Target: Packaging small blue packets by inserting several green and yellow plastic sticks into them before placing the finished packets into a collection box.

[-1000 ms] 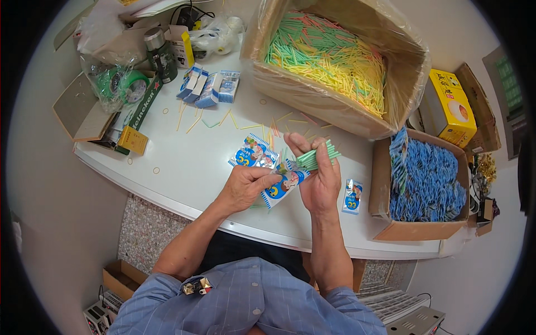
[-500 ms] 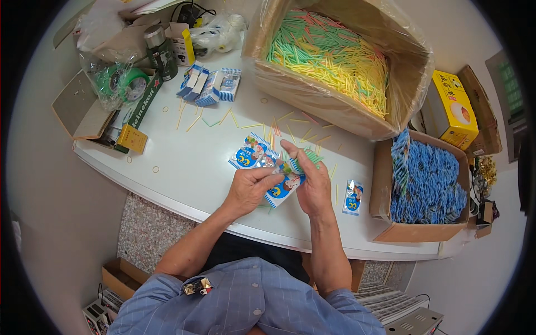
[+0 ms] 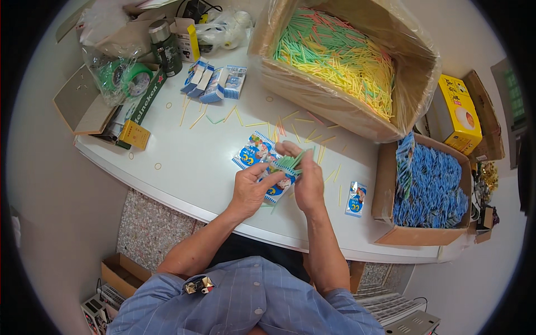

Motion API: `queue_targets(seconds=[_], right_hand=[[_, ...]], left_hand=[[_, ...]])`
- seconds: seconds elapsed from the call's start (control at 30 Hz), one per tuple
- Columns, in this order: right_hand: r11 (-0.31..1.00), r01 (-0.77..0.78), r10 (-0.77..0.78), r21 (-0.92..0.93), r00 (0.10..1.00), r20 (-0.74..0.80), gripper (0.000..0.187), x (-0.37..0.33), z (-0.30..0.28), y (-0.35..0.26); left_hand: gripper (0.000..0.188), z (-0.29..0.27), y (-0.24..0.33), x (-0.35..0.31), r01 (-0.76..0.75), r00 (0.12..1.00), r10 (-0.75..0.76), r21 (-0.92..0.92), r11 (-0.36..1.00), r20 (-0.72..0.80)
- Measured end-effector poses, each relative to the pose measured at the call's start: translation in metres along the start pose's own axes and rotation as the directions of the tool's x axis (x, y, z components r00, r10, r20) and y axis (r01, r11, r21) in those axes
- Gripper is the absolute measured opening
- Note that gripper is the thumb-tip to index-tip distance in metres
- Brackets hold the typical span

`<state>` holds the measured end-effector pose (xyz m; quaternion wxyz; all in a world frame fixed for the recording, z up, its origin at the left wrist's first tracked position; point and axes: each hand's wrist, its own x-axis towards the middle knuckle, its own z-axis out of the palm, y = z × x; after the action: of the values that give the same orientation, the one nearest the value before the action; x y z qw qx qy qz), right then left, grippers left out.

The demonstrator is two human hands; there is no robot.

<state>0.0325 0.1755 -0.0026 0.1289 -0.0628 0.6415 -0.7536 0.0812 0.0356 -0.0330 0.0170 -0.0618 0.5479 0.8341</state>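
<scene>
My left hand (image 3: 249, 191) pinches a small blue-and-white foil packet (image 3: 283, 172) by its edge. At the packet's mouth is a bunch of thin green sticks (image 3: 290, 161), with my right hand (image 3: 310, 181) curled round it; whether the ends are inside the packet I cannot tell. Beneath and beside my hands lie more such packets, one flat packet (image 3: 251, 152) showing at the upper left. Another lone packet (image 3: 355, 199) rests on the table to the right. Loose yellow and pink sticks are scattered beyond my hands.
A large plastic-lined carton (image 3: 329, 106) full of coloured sticks stands at the back. At right, a cardboard box (image 3: 413, 236) holds many blue packets beside a yellow box (image 3: 459, 114). Small blue boxes (image 3: 215, 86), a dark flask (image 3: 166, 53) and an open carton (image 3: 84, 114) stand at left.
My right hand has turned inward, its fingers closing over the green sticks, which have shifted toward the packet's mouth. My left hand keeps its hold on the packet. The whole view has shifted slightly.
</scene>
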Motion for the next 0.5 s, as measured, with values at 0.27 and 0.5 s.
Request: queue_targets(seconds=[0.27, 0.5], right_hand=[[0.993, -0.045, 0.067, 0.114, 0.977, -0.201, 0.045, 0.044, -0.037, -0.010], [0.288, 0.186, -0.474, -0.939, 0.880, 0.029, 0.033, 0.038, -0.037, 0.010]], left_hand=[[0.022, -0.015, 0.006, 0.003, -0.008, 0.998, 0.003, -0.085, 0.996, -0.059], [0.023, -0.022, 0.011, 0.005, -0.053, 0.998, 0.049, -0.109, 0.993, -0.040]])
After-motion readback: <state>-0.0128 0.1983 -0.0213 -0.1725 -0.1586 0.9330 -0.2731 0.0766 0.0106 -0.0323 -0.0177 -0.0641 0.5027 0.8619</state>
